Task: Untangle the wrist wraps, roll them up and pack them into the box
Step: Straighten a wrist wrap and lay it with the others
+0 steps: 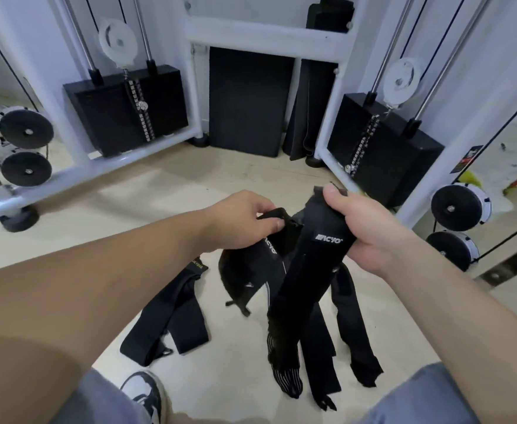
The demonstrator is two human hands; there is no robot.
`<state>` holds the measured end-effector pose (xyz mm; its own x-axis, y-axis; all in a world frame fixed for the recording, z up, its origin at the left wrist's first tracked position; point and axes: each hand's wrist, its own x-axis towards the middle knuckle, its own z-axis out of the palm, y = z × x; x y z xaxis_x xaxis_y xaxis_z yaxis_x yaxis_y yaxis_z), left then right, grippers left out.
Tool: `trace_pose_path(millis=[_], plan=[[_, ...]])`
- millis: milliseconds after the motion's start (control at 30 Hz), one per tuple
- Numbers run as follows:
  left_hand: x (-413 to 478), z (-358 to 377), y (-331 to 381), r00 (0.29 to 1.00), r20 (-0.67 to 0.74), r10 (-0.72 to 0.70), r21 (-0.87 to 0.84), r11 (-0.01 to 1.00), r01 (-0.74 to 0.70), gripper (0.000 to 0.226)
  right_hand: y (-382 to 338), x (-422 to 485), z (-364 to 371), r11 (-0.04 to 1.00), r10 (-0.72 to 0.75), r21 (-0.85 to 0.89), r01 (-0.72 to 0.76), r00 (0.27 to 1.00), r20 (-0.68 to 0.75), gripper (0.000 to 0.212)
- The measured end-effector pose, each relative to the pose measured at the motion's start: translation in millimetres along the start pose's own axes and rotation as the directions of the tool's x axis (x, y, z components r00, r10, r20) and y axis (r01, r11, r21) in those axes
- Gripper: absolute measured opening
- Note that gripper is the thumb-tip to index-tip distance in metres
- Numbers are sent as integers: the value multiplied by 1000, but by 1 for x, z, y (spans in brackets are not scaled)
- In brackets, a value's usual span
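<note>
Several black wrist wraps (306, 289) hang in a tangled bunch above the floor, their ends dangling down; two carry a white logo. My right hand (364, 228) grips the top of the bunch, thumb over the upper edge. My left hand (251, 223) pinches a short black strap end of the same bunch, just left of the right hand. Another black wrap (171, 316) with yellow-green lettering lies folded on the floor to the lower left. No box is in view.
A white cable machine frame (104, 165) with black weight stacks (128, 108) stands behind, with black pads leaning at the back. Weight plates (26, 130) hang at the left and right. My shoe (144, 393) and knees are at the bottom on the pale floor.
</note>
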<state>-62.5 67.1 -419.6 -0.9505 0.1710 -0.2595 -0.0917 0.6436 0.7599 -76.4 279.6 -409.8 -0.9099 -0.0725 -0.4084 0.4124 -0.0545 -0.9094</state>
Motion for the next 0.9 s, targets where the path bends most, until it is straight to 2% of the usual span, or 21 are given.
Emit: trace_pose_path(millis=[200,267,367,500,633,733,833,900], plan=[[17,-6,-18,963,-165,-215,230,941,249,32,-2,4,-11,998,13,61,-14,1000,6,20],[15,-9,-21,956,-180,-234,165,950,263,34,-1,7,-9,999,-9,33,6,997,76,20],[11,-5,-12,980,-131,-150,-59,988,143,27,7,14,-3,999,-38,-11,40,986,165,22],[12,4,-2,995,-79,-60,-338,941,30,18,13,24,6,993,-110,-25,119,968,227,25],[14,5,-3,998,-19,-64,-371,927,52,19,13,30,11,993,-95,-51,110,966,239,28],[15,4,-10,996,-60,-69,-364,930,42,19,14,32,14,993,-87,-63,103,971,221,28],[16,5,-17,989,-123,-86,-357,933,37,8,11,30,17,997,-74,9,74,972,223,23],[17,6,-20,982,-161,-95,-376,926,27,8,9,26,19,993,-43,115,9,954,296,25]])
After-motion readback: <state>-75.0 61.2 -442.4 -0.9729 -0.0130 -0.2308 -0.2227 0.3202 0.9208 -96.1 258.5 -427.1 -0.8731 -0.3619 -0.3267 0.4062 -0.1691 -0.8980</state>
